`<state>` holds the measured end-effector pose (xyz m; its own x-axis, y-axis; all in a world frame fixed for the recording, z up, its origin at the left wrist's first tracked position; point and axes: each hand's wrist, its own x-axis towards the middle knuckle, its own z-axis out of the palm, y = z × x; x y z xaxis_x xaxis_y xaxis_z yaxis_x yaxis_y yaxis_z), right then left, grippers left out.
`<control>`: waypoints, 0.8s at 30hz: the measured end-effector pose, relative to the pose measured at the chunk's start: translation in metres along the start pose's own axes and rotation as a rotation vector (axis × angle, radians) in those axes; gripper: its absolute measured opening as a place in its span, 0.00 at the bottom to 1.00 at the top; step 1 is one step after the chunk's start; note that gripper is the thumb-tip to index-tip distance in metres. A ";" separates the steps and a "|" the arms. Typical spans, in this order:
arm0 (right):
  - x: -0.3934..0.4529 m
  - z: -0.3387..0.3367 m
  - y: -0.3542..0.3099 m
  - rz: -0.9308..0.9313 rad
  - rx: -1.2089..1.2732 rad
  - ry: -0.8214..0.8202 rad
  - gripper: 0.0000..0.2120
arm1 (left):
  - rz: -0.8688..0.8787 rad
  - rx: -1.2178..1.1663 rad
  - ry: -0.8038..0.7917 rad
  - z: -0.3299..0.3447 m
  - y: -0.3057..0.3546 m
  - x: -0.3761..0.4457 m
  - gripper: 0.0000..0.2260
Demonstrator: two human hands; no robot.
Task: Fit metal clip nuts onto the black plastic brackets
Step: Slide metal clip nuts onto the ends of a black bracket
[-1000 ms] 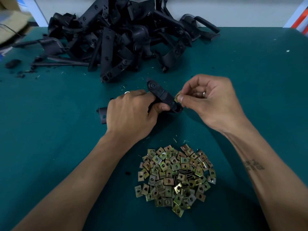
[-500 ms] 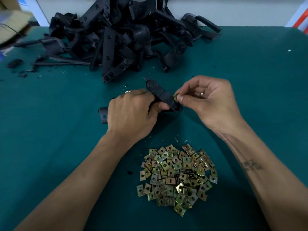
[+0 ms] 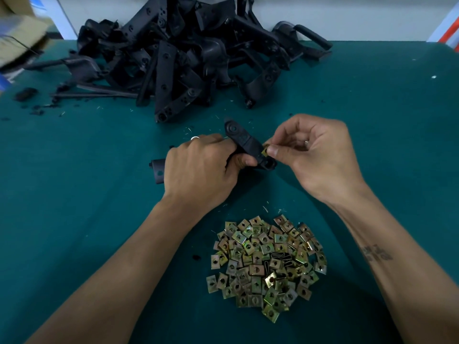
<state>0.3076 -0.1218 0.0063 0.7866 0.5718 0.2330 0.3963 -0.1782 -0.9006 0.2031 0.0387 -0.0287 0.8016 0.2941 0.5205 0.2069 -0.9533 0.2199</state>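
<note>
Hands: left (image 3: 198, 170) grips one bracket (image 3: 244, 142), right (image 3: 315, 155) pinches one clip nut (image 3: 264, 151) against it.

far edge: a tangled heap of black brackets (image 3: 188, 58) blocks the back of the counter (image 3: 372, 120) from left of centre to past the middle.
near centre: a pile of clip nuts (image 3: 267, 263) lies between the two forearms.
middle: the left hand (image 3: 201, 170) and right hand (image 3: 315, 155) meet over one bracket (image 3: 244, 142), closing that strip.
far left: small black scraps (image 3: 26, 93) lie scattered.
open room: bare green cloth on the right side and on the near left.
</note>
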 end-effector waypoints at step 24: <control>-0.006 -0.011 0.011 0.036 0.308 -0.236 0.18 | -0.074 -0.025 0.002 -0.003 -0.001 0.002 0.26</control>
<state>0.3131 -0.1360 -0.0011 0.6523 0.7448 0.1408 0.1816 0.0268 -0.9830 0.2024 0.0407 -0.0255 0.7831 0.3642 0.5040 0.2519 -0.9269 0.2783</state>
